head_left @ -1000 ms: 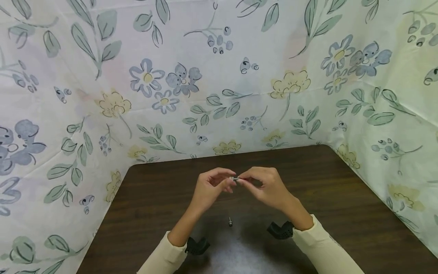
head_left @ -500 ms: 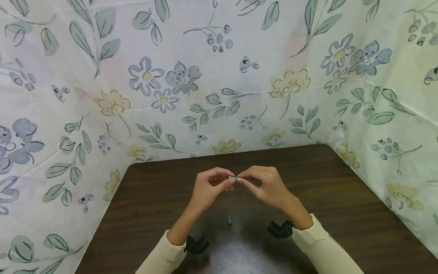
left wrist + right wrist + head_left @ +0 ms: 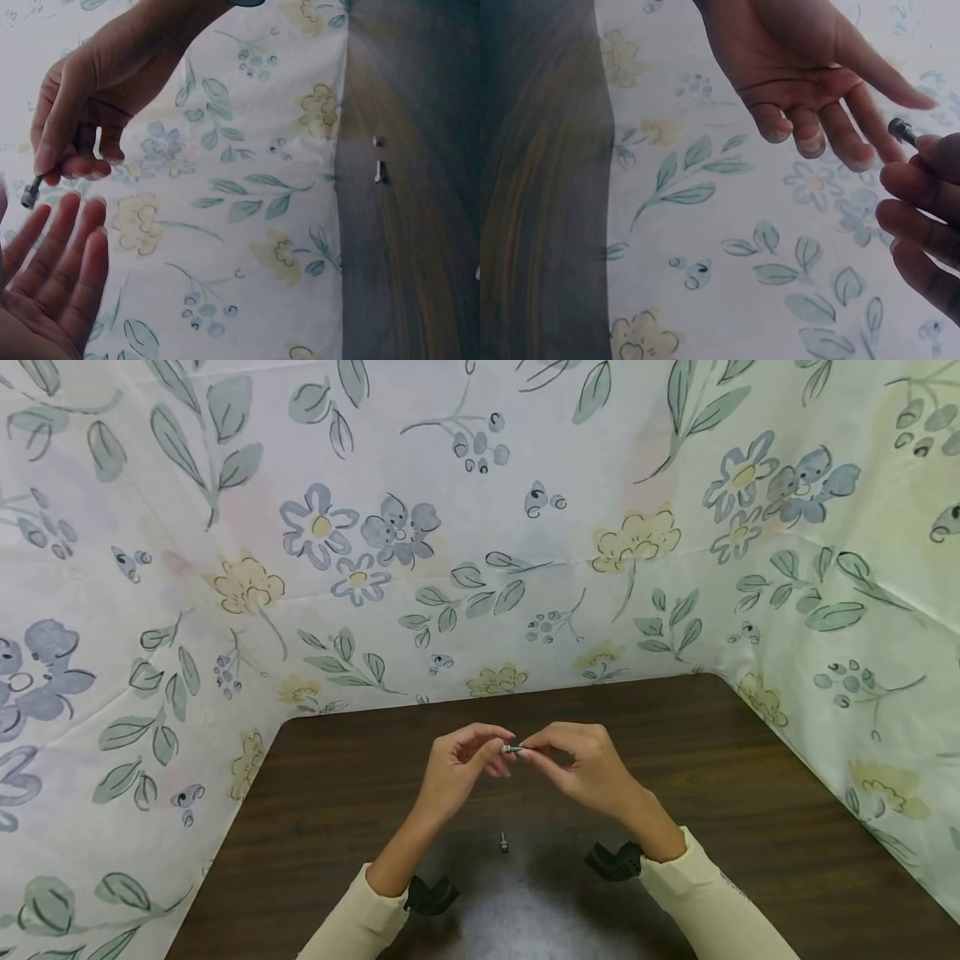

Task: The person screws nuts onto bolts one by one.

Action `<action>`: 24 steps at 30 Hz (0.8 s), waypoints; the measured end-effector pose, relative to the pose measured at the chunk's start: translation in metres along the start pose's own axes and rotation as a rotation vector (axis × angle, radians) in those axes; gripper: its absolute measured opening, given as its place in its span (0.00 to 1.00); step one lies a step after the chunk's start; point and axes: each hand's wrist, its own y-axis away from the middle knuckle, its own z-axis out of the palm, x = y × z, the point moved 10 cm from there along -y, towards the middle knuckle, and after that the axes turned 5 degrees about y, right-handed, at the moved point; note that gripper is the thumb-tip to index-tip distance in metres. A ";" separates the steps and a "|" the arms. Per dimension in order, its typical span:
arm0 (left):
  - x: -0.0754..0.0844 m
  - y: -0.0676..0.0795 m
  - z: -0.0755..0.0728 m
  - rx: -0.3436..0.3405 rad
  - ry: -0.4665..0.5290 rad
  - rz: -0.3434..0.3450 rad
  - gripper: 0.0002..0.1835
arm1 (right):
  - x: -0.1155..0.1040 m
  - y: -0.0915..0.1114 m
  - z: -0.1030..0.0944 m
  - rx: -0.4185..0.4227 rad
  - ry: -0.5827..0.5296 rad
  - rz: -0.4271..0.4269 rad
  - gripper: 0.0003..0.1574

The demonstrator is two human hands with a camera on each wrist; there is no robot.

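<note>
My right hand pinches the shank of a small metal bolt between thumb and forefinger. The bolt's thicker end, with what looks like a nut or collar on it, points toward my left hand. In the right wrist view that end of the bolt sits in the gap between the left thumb and forefinger, which stand apart. The left hand's fingers are loosely extended in the left wrist view, its thumb mostly hidden. A second bolt lies on the table between the forearms.
The dark wood table is bounded at the back and sides by a floral cloth. In the left wrist view a short metal piece lies beside the second bolt. Black wrist mounts hang under both forearms.
The left thumb and fingertips have shifted on and off the bolt's thick end and now stand a little back from it. The right hand keeps its pinch almost in place.
</note>
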 end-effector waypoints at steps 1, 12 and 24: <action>0.001 0.000 0.000 -0.005 0.000 0.011 0.08 | 0.000 0.000 0.000 0.001 0.000 -0.001 0.08; 0.030 0.000 0.006 -0.004 -0.023 0.044 0.05 | 0.000 0.000 0.001 -0.008 -0.001 -0.010 0.07; -0.008 -0.002 -0.011 0.035 -0.056 -0.077 0.04 | 0.011 0.002 0.008 -0.025 0.005 0.056 0.02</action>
